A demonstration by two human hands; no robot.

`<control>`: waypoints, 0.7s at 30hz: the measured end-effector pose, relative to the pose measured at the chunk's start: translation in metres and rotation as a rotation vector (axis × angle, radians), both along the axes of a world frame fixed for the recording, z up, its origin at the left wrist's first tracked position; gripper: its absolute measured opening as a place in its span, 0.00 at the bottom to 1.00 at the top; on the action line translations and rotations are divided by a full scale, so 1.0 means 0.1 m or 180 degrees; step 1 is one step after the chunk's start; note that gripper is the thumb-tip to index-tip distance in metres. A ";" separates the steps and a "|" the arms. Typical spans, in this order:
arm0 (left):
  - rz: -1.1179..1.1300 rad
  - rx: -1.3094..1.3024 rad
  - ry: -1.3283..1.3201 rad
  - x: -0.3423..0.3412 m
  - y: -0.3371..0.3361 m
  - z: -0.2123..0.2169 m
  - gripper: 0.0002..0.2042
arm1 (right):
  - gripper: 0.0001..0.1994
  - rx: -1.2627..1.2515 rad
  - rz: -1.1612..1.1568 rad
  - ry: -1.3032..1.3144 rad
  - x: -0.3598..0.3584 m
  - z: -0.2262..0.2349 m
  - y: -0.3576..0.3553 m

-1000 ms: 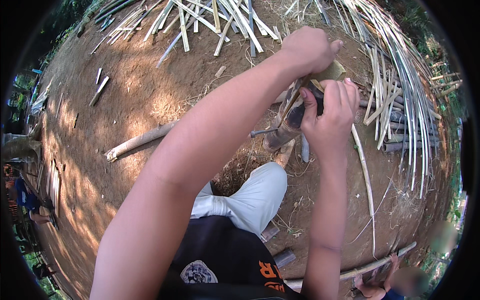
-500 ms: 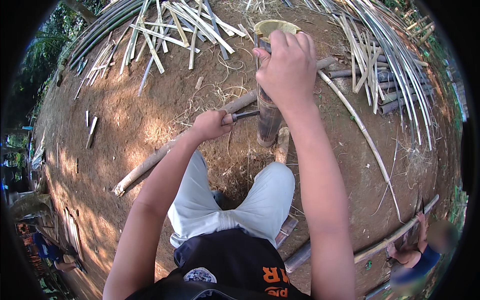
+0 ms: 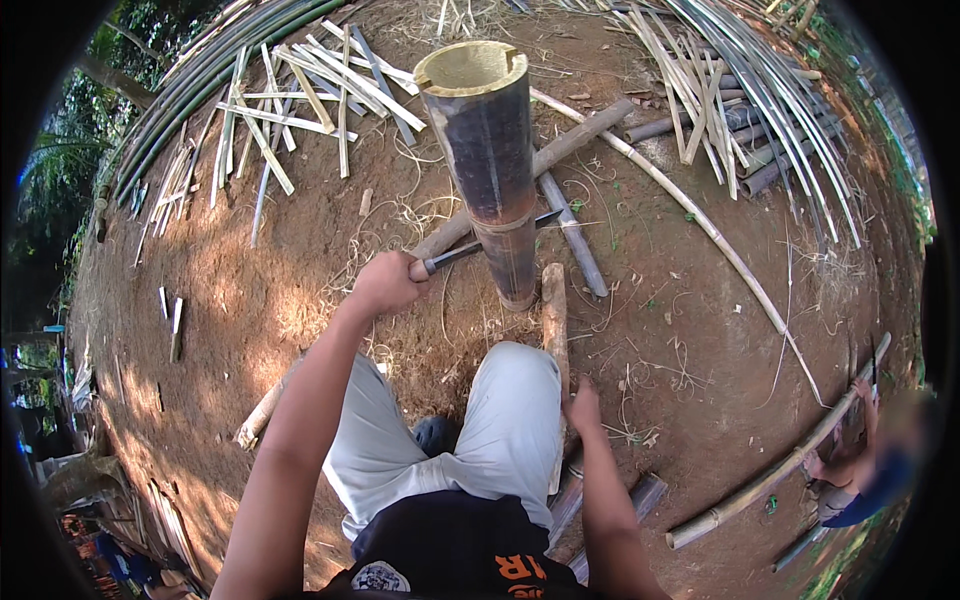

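My left hand [image 3: 390, 284] is closed around the handle of a long-bladed knife [image 3: 452, 254]. The blade's middle is hidden by an upright bamboo tube [image 3: 490, 150], and its tip shows past the tube's right side. This tube is dark-skinned and thick-walled, with notches in its pale open rim. Down beside my right knee is my right hand [image 3: 583, 408], against the edge of a rough wooden stick [image 3: 555, 310]. Most of its fingers are hidden, so I cannot tell whether they grip the stick.
A pole [image 3: 590, 128] lies behind the tube. Split bamboo strips [image 3: 300, 85] are scattered at the far left, with more strips [image 3: 790, 110] at the far right. A thin curved pole [image 3: 700, 220] lies to the right. At lower right a person [image 3: 880, 470] handles a bamboo pole [image 3: 780, 480].
My right hand has left the tube's top and dropped beside my right knee, next to the stick. The knife's tip now shows beyond the tube's right side. The tube's open rim is uncovered.
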State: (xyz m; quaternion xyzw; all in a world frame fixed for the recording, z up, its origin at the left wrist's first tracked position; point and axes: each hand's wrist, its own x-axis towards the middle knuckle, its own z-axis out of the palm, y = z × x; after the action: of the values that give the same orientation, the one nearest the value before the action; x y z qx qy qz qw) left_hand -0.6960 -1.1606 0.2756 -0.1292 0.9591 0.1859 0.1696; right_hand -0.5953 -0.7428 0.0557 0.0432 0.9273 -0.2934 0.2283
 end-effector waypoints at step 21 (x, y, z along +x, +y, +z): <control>0.0507 -0.0204 -0.0369 -0.08 0.22 0.25 0.16 | 0.32 -0.1005 -0.0877 0.0973 0.11 0.34 0.20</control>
State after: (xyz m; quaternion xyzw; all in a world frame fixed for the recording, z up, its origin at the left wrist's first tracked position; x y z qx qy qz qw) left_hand -0.7036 -1.1384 0.3007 -0.2209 0.9399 0.1603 0.2053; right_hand -0.5839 -0.7227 0.0898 0.0881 0.8792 -0.4659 0.0473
